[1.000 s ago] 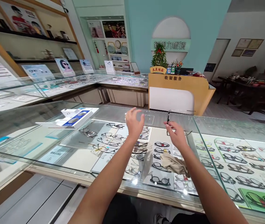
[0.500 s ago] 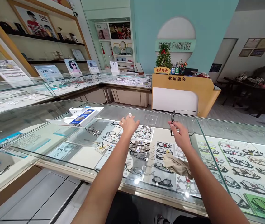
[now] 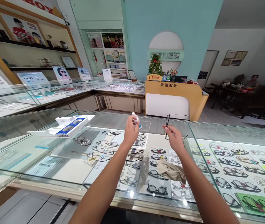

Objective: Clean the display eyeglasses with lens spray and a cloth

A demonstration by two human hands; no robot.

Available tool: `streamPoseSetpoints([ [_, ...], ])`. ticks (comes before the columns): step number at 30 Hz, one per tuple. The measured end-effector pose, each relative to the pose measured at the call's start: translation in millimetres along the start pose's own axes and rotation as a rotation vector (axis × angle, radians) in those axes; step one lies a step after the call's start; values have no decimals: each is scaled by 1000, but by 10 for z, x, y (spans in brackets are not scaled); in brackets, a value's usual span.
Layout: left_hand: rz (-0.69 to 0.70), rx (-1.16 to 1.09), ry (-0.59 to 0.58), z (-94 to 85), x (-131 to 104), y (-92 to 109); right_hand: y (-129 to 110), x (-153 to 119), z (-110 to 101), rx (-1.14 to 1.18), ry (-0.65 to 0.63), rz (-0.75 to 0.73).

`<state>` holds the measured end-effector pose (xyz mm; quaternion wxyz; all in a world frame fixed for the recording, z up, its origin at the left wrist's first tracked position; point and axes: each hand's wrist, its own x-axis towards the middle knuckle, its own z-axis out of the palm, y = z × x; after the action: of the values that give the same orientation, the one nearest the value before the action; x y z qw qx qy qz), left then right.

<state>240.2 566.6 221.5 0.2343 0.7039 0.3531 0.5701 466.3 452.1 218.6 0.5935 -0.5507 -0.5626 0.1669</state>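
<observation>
My left hand (image 3: 130, 130) is closed around a small spray bottle (image 3: 136, 118) with a white top and a bit of blue near its base. The bottle is tilted above the glass counter, and my fingers cover part of it. To its right, my right hand (image 3: 176, 138) pinches a pair of dark-framed eyeglasses (image 3: 167, 119) by the front, with the temples extending to the right. Below that hand a crumpled beige cloth (image 3: 171, 170) lies on the glass top.
Rows of eyeglass frames (image 3: 157, 189) show through the glass display counter (image 3: 73, 169). A white and blue box (image 3: 73, 126) stands on its left part. Beyond are a wooden cashier desk (image 3: 176, 89) and, far right, a seated person (image 3: 253, 81) at a table.
My left hand was reaching over the bottle with fingers spread; now it grips the bottle, which is tilted. The right hand still holds the eyeglasses. The camera view has shifted slightly.
</observation>
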Motion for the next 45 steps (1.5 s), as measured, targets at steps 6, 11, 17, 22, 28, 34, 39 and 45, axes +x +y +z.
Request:
streamPoseSetpoints([
  [6, -179, -459, -266, 357, -195, 147, 5, 110, -91, 287, 12, 97],
  [11, -408, -704, -470, 437, -289, 200, 23, 162, -166, 488, -62, 195],
  [17, -592, -937, -450, 415, -275, 268, 4, 126, -168, 608, -244, 249],
  [22, -616, -886, -409, 406, -230, 223, -19, 52, -48, 584, -350, 295],
  [28, -444, -485, -310, 457, -273, 137, -92, -8, 42, 567, -445, 316],
  [34, -366, -387, -407, 437, -285, 135, -118, -50, 84, 568, -543, 302],
  [39, -343, -389, -465, 427, -278, 137, -133, -65, 81, 572, -607, 291],
  [45, -329, -366, -474, 430, -299, 157, -87, -4, 42, 658, -445, 307],
])
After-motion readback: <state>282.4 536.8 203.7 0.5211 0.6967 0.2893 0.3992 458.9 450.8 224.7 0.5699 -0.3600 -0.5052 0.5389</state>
